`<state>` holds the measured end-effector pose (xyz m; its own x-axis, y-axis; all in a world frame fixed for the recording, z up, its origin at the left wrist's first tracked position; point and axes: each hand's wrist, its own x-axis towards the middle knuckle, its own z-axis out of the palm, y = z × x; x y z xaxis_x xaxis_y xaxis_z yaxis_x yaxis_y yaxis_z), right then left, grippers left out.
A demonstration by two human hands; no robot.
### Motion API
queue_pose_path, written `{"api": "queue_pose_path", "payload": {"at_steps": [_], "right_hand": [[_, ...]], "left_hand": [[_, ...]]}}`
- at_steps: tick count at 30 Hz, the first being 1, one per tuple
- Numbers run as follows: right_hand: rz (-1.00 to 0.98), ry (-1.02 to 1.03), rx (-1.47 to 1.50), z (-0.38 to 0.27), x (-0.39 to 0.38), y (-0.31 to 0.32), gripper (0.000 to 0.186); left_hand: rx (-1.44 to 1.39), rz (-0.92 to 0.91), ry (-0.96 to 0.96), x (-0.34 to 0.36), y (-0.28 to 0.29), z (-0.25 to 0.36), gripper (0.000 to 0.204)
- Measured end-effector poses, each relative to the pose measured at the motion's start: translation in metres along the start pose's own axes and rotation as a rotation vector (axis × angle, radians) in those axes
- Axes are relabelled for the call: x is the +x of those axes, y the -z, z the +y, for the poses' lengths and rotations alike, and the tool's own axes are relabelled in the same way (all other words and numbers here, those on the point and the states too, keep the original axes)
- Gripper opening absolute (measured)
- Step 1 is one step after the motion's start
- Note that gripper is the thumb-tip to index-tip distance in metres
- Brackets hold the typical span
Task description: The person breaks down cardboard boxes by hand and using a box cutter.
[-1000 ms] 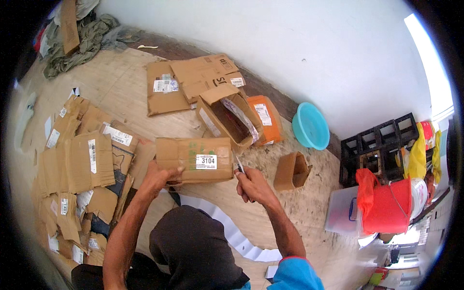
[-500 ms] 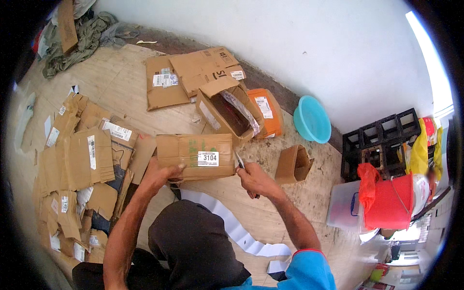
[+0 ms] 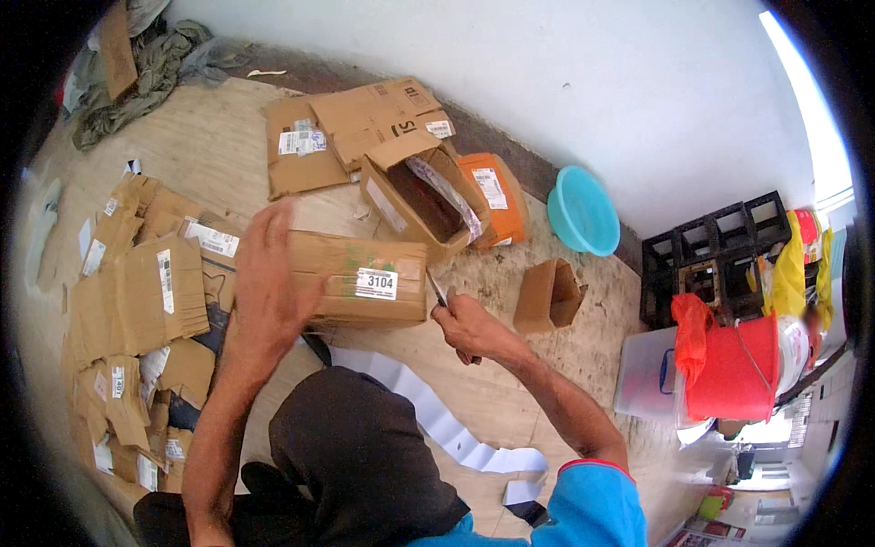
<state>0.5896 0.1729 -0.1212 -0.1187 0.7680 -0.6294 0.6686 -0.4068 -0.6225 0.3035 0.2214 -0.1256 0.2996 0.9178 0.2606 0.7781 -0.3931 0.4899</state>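
Observation:
A taped cardboard box (image 3: 378, 251) with a white label lies across the middle. My left hand (image 3: 275, 278) is raised over its left end, blurred, fingers stretched upward; whether it touches the box I cannot tell. At the box's right end, my right hand (image 3: 467, 325) is closed round a metal-bladed tool (image 3: 439, 292), apparently scissors, its blade pointing up beside that end. Below the box a long white strip (image 3: 474, 460) winds across the floor.
Flattened cardboard (image 3: 141, 301) is piled at left. Behind the box are an open carton (image 3: 392, 205), an orange parcel (image 3: 506, 210) and a turquoise basin (image 3: 581, 210). A small carton (image 3: 533, 305) stands right; black crates (image 3: 661, 283) and a red bucket (image 3: 734, 369) stand beyond it.
My left hand has left its grip low on the box's left end and moved up, fingers extended. The box sits higher in the picture, and so does my right hand with the tool.

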Motion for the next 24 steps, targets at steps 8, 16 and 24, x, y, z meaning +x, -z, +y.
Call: {"api": "queue_pose_path", "payload": {"at_steps": [8, 16, 24], "right_hand": [[0.020, -0.042, 0.127, 0.001, -0.002, -0.004, 0.039], [0.120, -0.042, 0.324, -0.004, -0.019, -0.022, 0.035], [0.155, -0.024, 0.150, -0.009, -0.011, -0.036, 0.037]], "left_hand": [[0.283, -0.426, -0.489, 0.010, -0.063, 0.014, 0.110], [0.219, -0.353, -0.373, -0.020, -0.075, 0.009, 0.104], [0.228, -0.306, -0.352, -0.026, -0.083, 0.010, 0.102]]}}
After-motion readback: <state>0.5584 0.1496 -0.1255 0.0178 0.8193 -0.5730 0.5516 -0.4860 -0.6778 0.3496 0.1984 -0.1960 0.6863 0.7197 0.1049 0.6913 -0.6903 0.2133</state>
